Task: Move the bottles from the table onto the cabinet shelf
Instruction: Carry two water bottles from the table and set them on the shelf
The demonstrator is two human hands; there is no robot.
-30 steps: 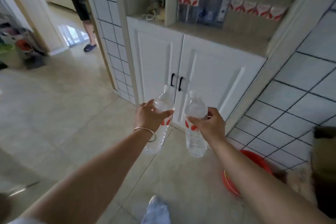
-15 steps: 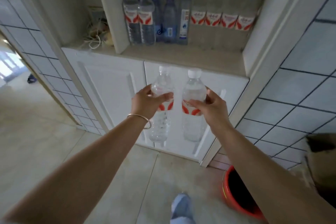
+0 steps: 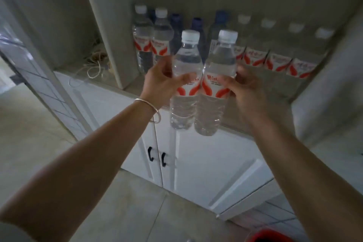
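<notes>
So I've got one water bottle in each hand: my left hand [image 3: 164, 82] is wrapped around the label of the left water bottle [image 3: 185, 80], and my right hand [image 3: 242, 86] is clamped the same way on the right water bottle [image 3: 217, 82]. Both are upright, caps up, sides touching, which I reckon makes them easier to set down as a pair without tipping. They're in the air just over the front edge of the cabinet shelf [image 3: 255, 108], not resting on it yet. Beyond my fingers the shelf already holds a back row of bottles: two red-label ones [image 3: 152, 45] past my left hand, some blue-capped ones [image 3: 196, 25] dead ahead, and four more red-label bottles [image 3: 275, 61] past my right. The bare strip in front looks like the obvious landing spot.
</notes>
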